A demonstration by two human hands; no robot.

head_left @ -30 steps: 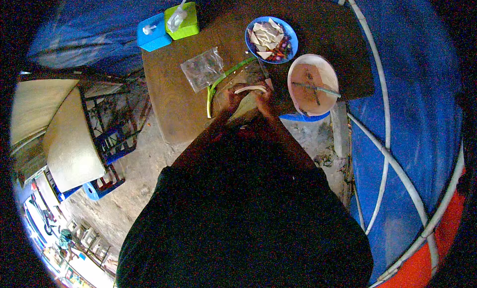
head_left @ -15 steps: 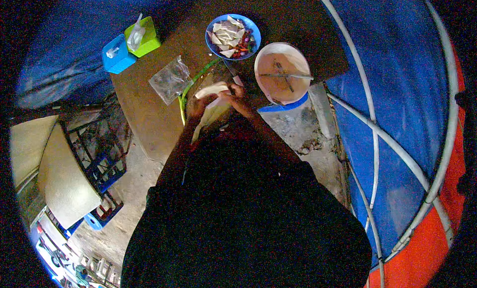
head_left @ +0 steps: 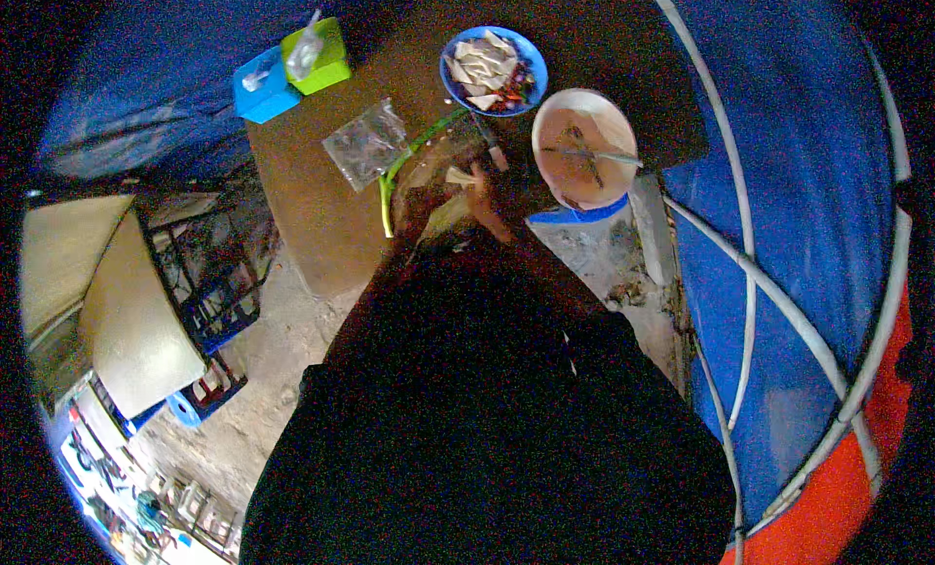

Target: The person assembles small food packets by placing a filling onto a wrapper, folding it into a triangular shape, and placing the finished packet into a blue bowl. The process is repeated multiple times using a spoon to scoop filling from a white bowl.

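My right hand (head_left: pixel 489 207) is closed with its fingertips at a small pale piece (head_left: pixel 460 176), possibly a slice of food, above the brown table (head_left: pixel 302 205). Dark and blurred, my left hand (head_left: pixel 417 207) lies just left of it; its fingers do not show clearly. A light, flat surface (head_left: pixel 446 217) shows between the hands. Just beyond my right hand lies a knife (head_left: pixel 498 157). A long green stalk (head_left: pixel 421 144), like a spring onion, curves past my left hand. Farther off, a blue bowl (head_left: pixel 447 78) holds pale triangular slices and chopped colourful vegetables.
At right stands a white basin (head_left: pixel 623 127) of brownish liquid, a utensil across it. A clear plastic bag (head_left: pixel 365 144) lies left of the stalk. Blue (head_left: pixel 268 102) and green (head_left: pixel 331 63) containers sit at the far left corner. Blue sheeting (head_left: pixel 808 175) with pale poles hangs at right.
A long pale piece was between both hands; now only a small pale piece shows at my right fingertips. My left hand has moved lower and darker. The whole view has shifted slightly.
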